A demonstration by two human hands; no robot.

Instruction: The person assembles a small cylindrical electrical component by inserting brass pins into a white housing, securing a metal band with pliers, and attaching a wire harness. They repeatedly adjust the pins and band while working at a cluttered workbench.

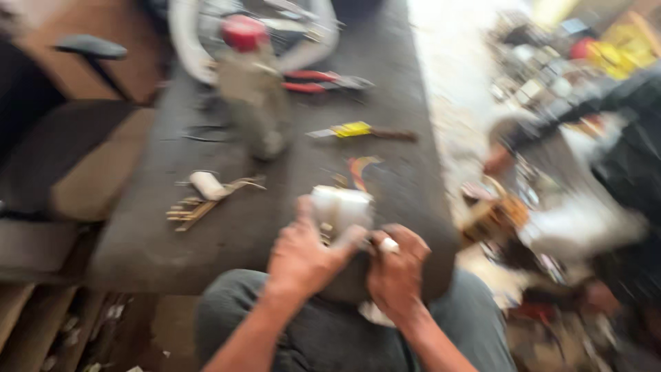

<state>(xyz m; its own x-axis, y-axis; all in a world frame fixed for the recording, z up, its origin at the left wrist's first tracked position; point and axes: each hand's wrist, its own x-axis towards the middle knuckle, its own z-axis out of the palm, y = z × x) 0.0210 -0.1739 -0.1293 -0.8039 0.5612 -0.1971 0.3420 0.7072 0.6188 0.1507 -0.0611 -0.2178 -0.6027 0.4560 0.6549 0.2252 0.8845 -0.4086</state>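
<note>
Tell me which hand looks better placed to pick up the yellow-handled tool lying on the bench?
Probably the right hand: the yellow-handled tool lies up-bench nearer its side, while the left hand grips the white part. Blur hides details.

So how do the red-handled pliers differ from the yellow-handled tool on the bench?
The red-handled pliers have two red grips and lie far up the bench; the yellow-handled tool is one slim bar with a yellow middle, lying nearer the hands. Both lie flat and untouched.
</note>
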